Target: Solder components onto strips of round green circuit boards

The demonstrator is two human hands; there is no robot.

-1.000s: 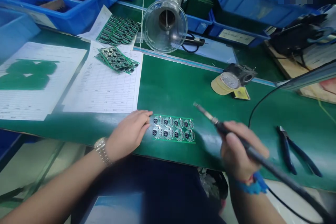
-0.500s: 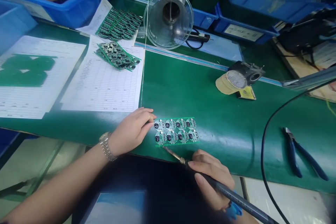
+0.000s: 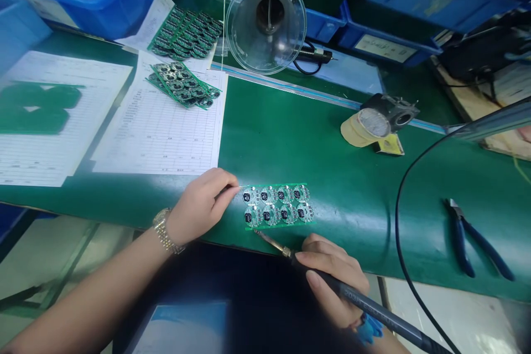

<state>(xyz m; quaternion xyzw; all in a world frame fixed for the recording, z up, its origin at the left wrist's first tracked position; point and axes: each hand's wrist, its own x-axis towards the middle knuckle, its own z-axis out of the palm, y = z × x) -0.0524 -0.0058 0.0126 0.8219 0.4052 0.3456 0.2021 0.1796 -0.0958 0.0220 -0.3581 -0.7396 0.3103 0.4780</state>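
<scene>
A green circuit board panel with two rows of round boards, each bearing a black part, lies flat near the table's front edge. At its upper left corner, my left hand pinches a thin solder wire between thumb and forefinger, a short end poking out toward the panel. My right hand grips a dark soldering iron like a pen. Its tip sits by the panel's lower left edge; whether it touches, I cannot tell.
Stacked board panels and paper sheets lie at left. A clear extraction funnel hangs at the back, before blue bins. To the right are a soldering iron stand, cutting pliers and a looping black cable.
My left fingers have drawn into a tighter pinch, and a wire end now shows beyond them. The iron's tip has shifted slightly left. The panel stays in place.
</scene>
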